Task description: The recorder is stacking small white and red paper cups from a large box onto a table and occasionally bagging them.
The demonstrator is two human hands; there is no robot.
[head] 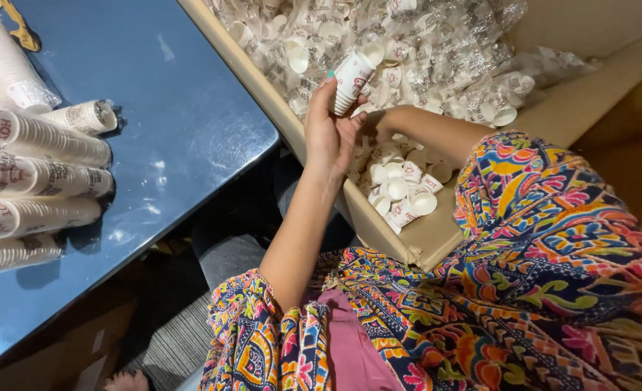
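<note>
My left hand (330, 134) is raised over a cardboard box (415, 250) and is shut on a short stack of small white paper cups (351, 78) with red print. From the right, my right forearm reaches into the box. My right hand (384, 127) is mostly hidden behind my left hand, so I cannot tell its grip. It is low among loose white cups (401, 188) piled in the box's near corner. Farther back, the box holds many more cups and crumpled clear plastic wrap (437, 51).
A glossy blue table (183, 123) stands on the left. Several long sleeves of stacked cups in clear plastic (38, 177) lie on its left side. My patterned, multicoloured garment (553, 275) fills the lower right. Dark floor shows between table and box.
</note>
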